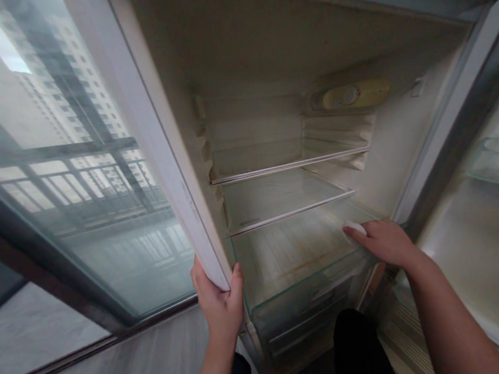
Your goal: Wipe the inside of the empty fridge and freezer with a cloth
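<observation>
In front of me an open refrigerator fills the middle of the head view. My left hand is wrapped round the left edge of its cabinet, thumb on the inner side. My right hand is closed on a white cloth, only a corner of which shows past the fingers. That hand rests at the right side of the lowest glass shelf, which has yellowish marks. Two more glass shelves, a middle one and an upper one, sit above it.
Below the lowest shelf is a clear drawer. The fridge door, with its own racks, stands swung out on the right. A yellowed lamp housing is on the inner wall. A glass sliding door is at left. My knee is near the drawer.
</observation>
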### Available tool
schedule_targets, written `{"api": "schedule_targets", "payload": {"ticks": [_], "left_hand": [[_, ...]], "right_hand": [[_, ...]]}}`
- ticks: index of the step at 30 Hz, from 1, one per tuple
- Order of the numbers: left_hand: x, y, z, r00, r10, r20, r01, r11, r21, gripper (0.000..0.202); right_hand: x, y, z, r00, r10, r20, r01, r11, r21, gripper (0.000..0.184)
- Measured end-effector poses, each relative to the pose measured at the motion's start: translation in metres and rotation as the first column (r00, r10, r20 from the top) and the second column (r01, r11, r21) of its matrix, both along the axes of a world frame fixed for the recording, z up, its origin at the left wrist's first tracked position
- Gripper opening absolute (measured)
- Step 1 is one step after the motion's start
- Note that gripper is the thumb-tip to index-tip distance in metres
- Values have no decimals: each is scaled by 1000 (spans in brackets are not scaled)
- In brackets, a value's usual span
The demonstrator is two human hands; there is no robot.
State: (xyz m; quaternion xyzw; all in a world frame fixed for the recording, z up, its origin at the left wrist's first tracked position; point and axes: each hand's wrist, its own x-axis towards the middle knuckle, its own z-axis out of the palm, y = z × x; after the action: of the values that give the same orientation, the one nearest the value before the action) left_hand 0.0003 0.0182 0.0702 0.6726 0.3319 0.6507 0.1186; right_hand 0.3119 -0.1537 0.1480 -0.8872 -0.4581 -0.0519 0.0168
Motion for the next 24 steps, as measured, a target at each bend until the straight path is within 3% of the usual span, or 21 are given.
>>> {"api": "schedule_targets", "payload": {"ticks": [3,6,9,12,14,15,17,19,21,23,24], "left_hand": [[1,0,-1,1000,-6,12,6,1000,-16,77],[0,1,-2,1000,-1,5,1,1000,-15,77],[0,2,-2,1000,-6,-1,6,1000,-16,78],[0,1,-2,1000,-9,7,9,1000,-23,77],[0,0,-1,1000,-13,15,14,999,-32,76],[1,-1,-1,1000,-17,21,17,999,-36,75],[2,-2,0,999,-18,34,20,999,-50,74],[2,-3,1,999,-8,42,11,998,-66,73],[3,-4,1,999,5,40,-1,997,-83,72],[3,-5,2,999,19,38,-16,996,-84,70],[3,-5,2,999,24,40,-21,997,-80,70]], "right_hand": [[1,-2,-9,998,37,53,-41,995,86,71],[5,-5,-24,986,96,138,-133,947,292,65],[3,-4,-43,974,89,208,-187,836,515,60],[-2,1,-59,975,28,222,-182,678,713,55],[-6,3,-66,977,12,211,-179,583,793,54],[-7,3,-68,978,14,207,-179,561,808,53],[-11,1,-69,976,26,215,-191,574,797,50],[-17,-3,-64,971,50,234,-211,637,741,47],[-25,-5,-52,967,98,236,-226,761,609,49],[-38,-3,-36,965,173,198,-240,887,394,56],[-46,1,-27,963,214,166,-254,925,284,59]]}}
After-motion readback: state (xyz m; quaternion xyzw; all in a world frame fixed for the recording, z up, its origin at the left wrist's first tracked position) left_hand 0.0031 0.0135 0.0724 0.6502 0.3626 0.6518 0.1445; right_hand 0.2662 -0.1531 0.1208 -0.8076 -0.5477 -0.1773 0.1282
